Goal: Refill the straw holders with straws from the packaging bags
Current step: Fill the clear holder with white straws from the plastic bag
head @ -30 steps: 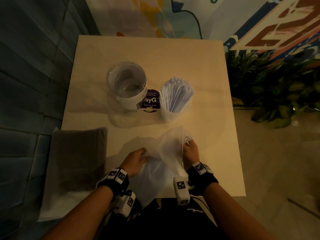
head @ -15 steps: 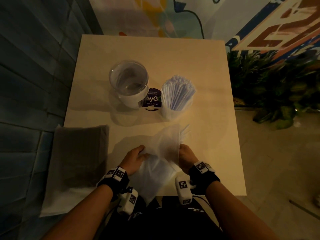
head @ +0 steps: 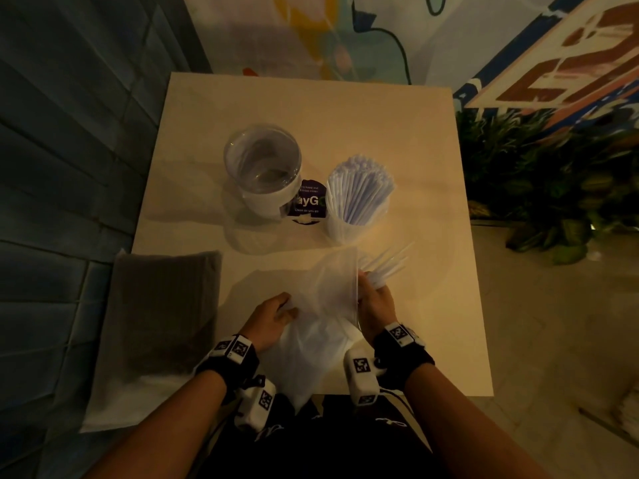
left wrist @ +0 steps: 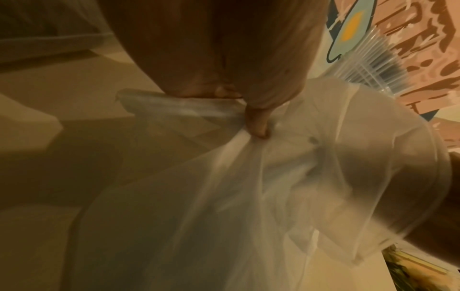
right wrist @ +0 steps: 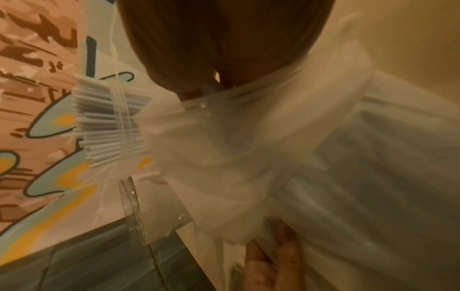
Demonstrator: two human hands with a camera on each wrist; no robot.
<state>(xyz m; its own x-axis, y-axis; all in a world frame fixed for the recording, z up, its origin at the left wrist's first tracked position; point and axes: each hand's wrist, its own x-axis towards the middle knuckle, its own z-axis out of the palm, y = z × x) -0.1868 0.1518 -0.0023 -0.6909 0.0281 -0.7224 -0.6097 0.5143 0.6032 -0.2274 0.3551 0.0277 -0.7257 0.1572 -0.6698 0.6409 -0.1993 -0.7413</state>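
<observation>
A translucent packaging bag [head: 325, 316] lies crumpled at the table's near edge. My left hand [head: 273, 318] pinches the bag's left side; in the left wrist view its fingers [left wrist: 257, 122] gather the film [left wrist: 224, 187]. My right hand [head: 375, 299] grips a bunch of pale straws [head: 387, 264] that stick out past the bag's right edge, pointing away to the right. One clear holder [head: 358, 202] stands packed with straws [right wrist: 109, 122]. The other clear holder [head: 264, 171] to its left holds none that I can see.
A purple round sign [head: 308, 202] stands between the holders. A grey packet [head: 162, 316] lies at the table's [head: 345, 112] left near corner, overhanging the edge. Plants [head: 546, 188] stand on the floor to the right. A painted wall runs behind the table.
My right hand has drawn the straws further out of the bag, up and to the right. The left hand stays on the bag.
</observation>
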